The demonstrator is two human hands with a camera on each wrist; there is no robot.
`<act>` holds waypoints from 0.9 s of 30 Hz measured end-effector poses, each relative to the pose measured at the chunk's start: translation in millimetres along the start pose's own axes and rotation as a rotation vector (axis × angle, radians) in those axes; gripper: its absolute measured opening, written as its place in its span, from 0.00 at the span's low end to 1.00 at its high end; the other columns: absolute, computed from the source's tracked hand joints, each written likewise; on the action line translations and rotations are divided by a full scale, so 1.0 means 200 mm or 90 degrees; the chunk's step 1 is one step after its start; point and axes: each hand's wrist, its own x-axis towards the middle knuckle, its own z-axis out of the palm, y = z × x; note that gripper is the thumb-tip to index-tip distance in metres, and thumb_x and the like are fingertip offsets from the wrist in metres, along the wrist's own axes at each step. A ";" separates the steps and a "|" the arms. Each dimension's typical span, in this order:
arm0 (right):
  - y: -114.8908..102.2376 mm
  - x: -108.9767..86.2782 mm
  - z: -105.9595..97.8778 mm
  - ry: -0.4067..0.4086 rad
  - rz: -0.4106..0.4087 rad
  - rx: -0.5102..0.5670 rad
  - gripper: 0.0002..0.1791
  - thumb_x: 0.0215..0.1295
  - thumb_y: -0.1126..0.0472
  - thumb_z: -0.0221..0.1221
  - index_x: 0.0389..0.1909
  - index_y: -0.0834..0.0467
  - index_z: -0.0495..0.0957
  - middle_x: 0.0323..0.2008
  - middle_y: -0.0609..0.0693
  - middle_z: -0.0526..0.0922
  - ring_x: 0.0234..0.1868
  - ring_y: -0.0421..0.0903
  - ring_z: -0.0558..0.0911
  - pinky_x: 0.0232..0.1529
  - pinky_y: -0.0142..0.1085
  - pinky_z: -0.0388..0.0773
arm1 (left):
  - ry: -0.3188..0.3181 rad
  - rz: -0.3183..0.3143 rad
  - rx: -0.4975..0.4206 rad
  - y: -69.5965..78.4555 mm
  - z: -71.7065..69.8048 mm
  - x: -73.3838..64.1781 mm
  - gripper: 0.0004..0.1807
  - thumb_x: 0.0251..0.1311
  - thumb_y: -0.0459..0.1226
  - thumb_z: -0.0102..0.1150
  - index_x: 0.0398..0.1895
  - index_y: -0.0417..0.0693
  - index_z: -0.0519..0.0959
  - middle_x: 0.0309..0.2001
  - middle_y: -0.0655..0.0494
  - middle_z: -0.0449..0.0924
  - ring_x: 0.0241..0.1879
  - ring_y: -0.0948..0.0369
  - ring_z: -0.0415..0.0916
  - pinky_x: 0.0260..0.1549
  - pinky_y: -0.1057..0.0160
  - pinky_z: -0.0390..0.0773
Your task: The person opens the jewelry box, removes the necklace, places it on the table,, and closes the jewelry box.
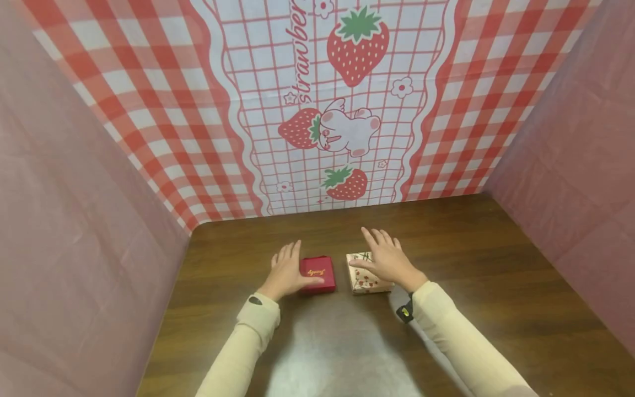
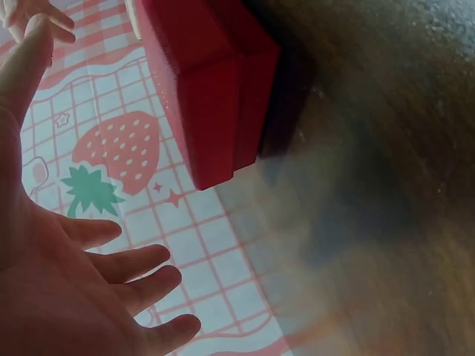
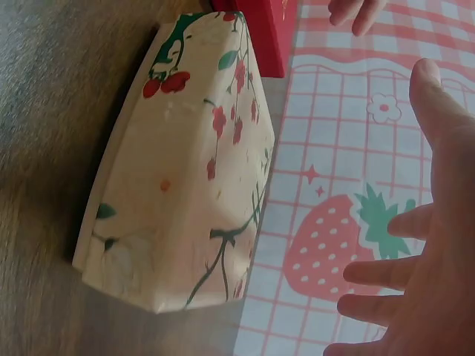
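On the brown table lies a small red box with gold lettering on its lid. My left hand hovers at its left side, fingers spread and thumb over the lid in the head view. In the left wrist view the red box stands apart from the palm. To the right sits a cream box printed with red flowers and dark branches. Above its right part is my right hand, fingers extended. The right wrist view shows a gap between that hand and the cream box. Both hands hold nothing.
The wooden table ends at a backdrop cloth with strawberries and red checks. Pink cloth walls close off both sides. A dark device is strapped at the right wrist. The boxes lie side by side with a narrow gap.
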 end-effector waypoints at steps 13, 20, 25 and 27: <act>-0.09 0.06 0.04 -0.022 -0.023 0.021 0.56 0.57 0.28 0.57 0.76 0.58 0.51 0.71 0.66 0.61 0.73 0.65 0.58 0.68 0.67 0.53 | -0.012 0.004 -0.024 -0.03 0.04 0.00 0.66 0.39 0.64 0.72 0.75 0.38 0.52 0.72 0.36 0.57 0.72 0.41 0.54 0.69 0.35 0.52; -0.12 0.08 0.09 -0.032 -0.042 0.012 0.55 0.57 0.28 0.57 0.75 0.58 0.53 0.71 0.64 0.63 0.72 0.64 0.60 0.69 0.65 0.55 | -0.024 0.013 -0.040 -0.05 0.07 0.00 0.66 0.37 0.61 0.75 0.74 0.36 0.53 0.71 0.36 0.59 0.71 0.40 0.56 0.67 0.34 0.54; -0.14 0.08 0.11 -0.036 -0.070 0.019 0.54 0.55 0.29 0.59 0.74 0.59 0.56 0.69 0.64 0.65 0.71 0.64 0.62 0.67 0.66 0.57 | -0.036 0.015 -0.049 -0.06 0.10 -0.01 0.66 0.36 0.61 0.76 0.73 0.35 0.53 0.71 0.35 0.60 0.70 0.39 0.57 0.67 0.33 0.54; -0.16 0.09 0.12 -0.036 -0.083 0.017 0.54 0.55 0.29 0.59 0.74 0.59 0.56 0.69 0.64 0.66 0.70 0.64 0.63 0.67 0.65 0.58 | -0.035 0.019 -0.051 -0.06 0.10 -0.02 0.66 0.36 0.61 0.76 0.73 0.35 0.53 0.71 0.35 0.60 0.70 0.38 0.57 0.67 0.33 0.54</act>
